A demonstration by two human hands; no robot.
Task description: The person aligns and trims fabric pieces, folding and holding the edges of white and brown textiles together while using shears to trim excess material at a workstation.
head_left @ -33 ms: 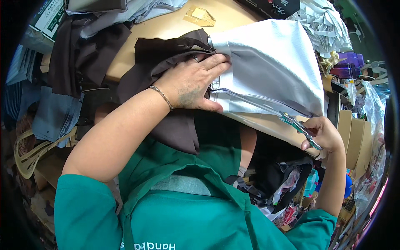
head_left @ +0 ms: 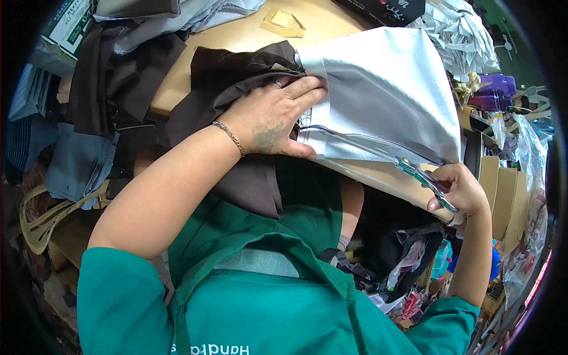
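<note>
My left hand [head_left: 272, 115] lies spread over the join between a dark brown fabric piece [head_left: 251, 183] and a silvery white fabric piece [head_left: 384, 83]. Its fingertips and thumb press on the white band along the join; nothing is gripped in it. To the right, my right hand [head_left: 458, 188] is closed round the handles of a pair of metal scissors [head_left: 417, 173]. Their long blades run left along the near edge of the white piece, pointing toward my left thumb. Whether the blade tips are inside the fabric layers is hard to make out.
Under the fabric is a tan tabletop [head_left: 331, 18]. A small yellowish block [head_left: 283, 22] rests at its far side, near a black bag [head_left: 384, 9]. Brown cloth [head_left: 97, 83] hangs at left. White scraps [head_left: 458, 38] pile up far right, above cardboard [head_left: 506, 201] and clear plastic [head_left: 526, 236].
</note>
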